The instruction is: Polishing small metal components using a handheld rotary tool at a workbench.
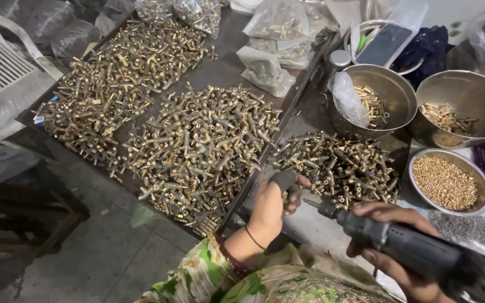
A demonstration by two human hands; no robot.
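- The left hand (270,205) pinches a small brass part (285,194) in its grip.
- The right hand (391,247) wraps tight around a grey electric screwdriver (405,247).
- A pile of brass parts (338,165) lies close by on the worktop (310,224).

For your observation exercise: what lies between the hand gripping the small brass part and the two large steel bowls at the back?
In the head view, a heap of brass fittings lies between the left hand and the steel bowls.
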